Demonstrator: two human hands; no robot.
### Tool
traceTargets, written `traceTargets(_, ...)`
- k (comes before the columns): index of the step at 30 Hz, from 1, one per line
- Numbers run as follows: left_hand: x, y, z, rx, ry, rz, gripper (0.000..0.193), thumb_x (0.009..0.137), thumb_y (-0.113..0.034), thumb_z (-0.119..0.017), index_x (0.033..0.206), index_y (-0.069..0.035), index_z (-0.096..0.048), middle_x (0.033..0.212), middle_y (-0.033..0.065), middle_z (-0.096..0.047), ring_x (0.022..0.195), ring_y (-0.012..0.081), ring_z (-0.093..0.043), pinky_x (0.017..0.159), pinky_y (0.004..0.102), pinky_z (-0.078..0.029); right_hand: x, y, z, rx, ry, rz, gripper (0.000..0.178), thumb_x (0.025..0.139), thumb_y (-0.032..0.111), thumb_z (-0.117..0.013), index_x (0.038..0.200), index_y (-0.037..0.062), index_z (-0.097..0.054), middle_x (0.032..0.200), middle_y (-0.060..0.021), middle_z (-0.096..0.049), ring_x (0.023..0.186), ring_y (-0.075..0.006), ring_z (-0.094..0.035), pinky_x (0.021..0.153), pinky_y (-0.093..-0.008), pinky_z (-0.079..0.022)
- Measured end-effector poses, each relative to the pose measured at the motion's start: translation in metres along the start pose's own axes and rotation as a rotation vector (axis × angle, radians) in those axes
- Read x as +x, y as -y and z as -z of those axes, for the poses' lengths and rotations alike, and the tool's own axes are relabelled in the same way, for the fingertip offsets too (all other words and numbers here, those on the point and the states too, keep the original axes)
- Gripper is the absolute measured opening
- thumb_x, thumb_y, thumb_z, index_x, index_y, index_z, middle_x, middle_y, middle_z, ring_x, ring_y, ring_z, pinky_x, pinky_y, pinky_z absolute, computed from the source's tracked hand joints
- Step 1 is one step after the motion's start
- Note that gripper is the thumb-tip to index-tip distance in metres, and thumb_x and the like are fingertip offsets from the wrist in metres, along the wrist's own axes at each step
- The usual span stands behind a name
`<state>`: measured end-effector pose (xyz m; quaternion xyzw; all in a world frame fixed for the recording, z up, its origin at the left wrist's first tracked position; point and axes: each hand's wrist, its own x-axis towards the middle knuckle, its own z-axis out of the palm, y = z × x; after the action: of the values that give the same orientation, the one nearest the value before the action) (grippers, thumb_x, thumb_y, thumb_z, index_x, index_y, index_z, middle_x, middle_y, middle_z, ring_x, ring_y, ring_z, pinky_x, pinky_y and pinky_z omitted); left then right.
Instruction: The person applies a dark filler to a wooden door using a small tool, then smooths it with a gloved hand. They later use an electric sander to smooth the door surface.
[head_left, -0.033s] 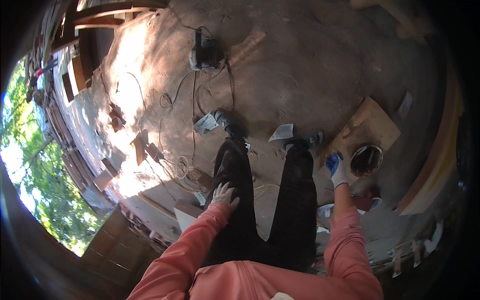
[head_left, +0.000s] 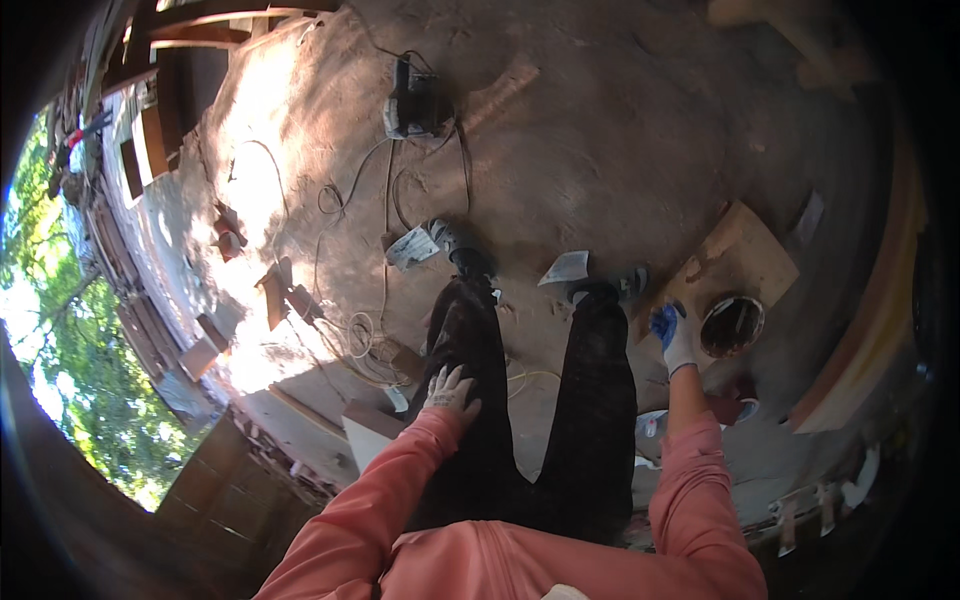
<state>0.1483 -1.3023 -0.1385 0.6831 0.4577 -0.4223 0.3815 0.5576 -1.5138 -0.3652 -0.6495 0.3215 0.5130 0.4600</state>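
My left hand (head_left: 450,391), in a pale work glove, lies on my left thigh with its fingers spread and holds nothing. Out past my right knee is my right hand (head_left: 675,338), in a white glove with blue on its finger side. Its fingers are curled in. Whether anything small is inside them is hidden. Close beside it, on the right, a round open container (head_left: 732,326) with a dark inside stands on a tan board (head_left: 758,250).
A dark power tool (head_left: 412,103) with a long cord lies ahead on the dirt floor. Paper sheets (head_left: 567,267) are by my feet. Wood scraps (head_left: 272,292) lie to the left, a reddish-brown container (head_left: 735,402) near my right forearm. Long planks (head_left: 870,310) curve along the right.
The view has shifted very slightly. Both hands keep the same places and poses.
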Motion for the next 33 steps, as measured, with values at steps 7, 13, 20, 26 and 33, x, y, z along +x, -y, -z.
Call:
traceTargets(7,0.028,0.053,0.044,-0.055,-0.116,-0.042,0.053,0.089,-0.038,-0.065,0.136,-0.015,-0.062,0.148,0.013,-0.055,0.145,0.0385,-0.042,0.12,0.0528,-0.031,0.029,0.041,-0.183,-0.563,0.108,0.193,0.011,0.1,0.021,-0.064,0.098,0.0126,-0.07,0.082,-0.0021,-0.07,0.064,-0.0109,-0.063,0.058,-0.0276,-0.051)
traceTargets(13,0.045,0.098,0.06,-0.23,-0.189,-0.076,0.05,0.089,-0.035,-0.065,0.134,-0.012,-0.064,0.144,0.0127,-0.059,0.141,0.0367,-0.046,0.117,0.051,-0.036,0.029,0.066,-0.452,-1.114,0.162,0.705,0.047,0.095,0.041,-0.071,0.117,-0.001,-0.068,0.106,-0.0166,-0.074,0.092,-0.025,-0.066,0.086,-0.0409,-0.05)
traceTargets(20,0.037,0.113,0.053,-0.391,-0.195,-0.034,0.047,0.088,-0.032,-0.065,0.131,-0.012,-0.066,0.141,0.0122,-0.06,0.14,0.0362,-0.048,0.116,0.0501,-0.038,-0.014,0.175,-0.701,-0.364,0.55,0.773,0.076,0.093,0.032,-0.076,0.155,0.0041,-0.041,0.155,-0.0107,-0.048,0.142,-0.0229,-0.046,0.12,-0.0414,-0.032)
traceTargets(26,0.034,0.096,0.035,-0.505,-0.281,0.038,0.046,0.087,-0.03,-0.065,0.129,-0.013,-0.068,0.138,0.0118,-0.063,0.139,0.037,-0.049,0.115,0.05,-0.039,-0.078,0.16,-0.664,-0.754,0.69,0.671,0.031,0.106,0.032,-0.059,0.118,0.0052,-0.069,0.101,-0.0058,-0.075,0.1,-0.0169,-0.07,0.094,-0.0302,-0.052)
traceTargets(33,0.037,0.05,0.002,-0.55,-0.373,0.111,0.045,0.087,-0.032,-0.063,0.128,-0.013,-0.068,0.137,0.0101,-0.064,0.138,0.0368,-0.05,0.114,0.0506,-0.038,-0.204,0.195,-0.491,-0.669,0.634,0.546,0.043,0.109,0.041,-0.054,0.12,0.0006,-0.065,0.064,0.0034,-0.04,0.059,-0.0106,-0.041,0.063,-0.0303,-0.045)
